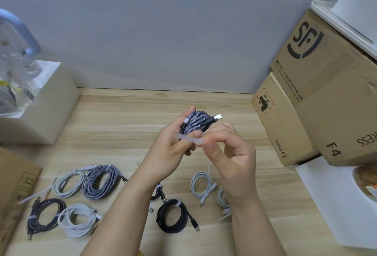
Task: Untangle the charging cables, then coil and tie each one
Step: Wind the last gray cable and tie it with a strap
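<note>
A coiled grey braided cable [196, 122] is held above the wooden surface [126, 117], clamped in the left hand [173, 149]; its metal plug [217, 117] projects to the right. A translucent white tie [189, 139] is pinched between thumb and forefinger of the right hand [226, 149] and is laid across the lower part of the coil. Finished coils are laid out on the surface below — a grey braided coil [102, 182], a black coil [173, 215] and a white coil [78, 220]. Cardboard boxes [326, 92] are stacked at the right
</note>
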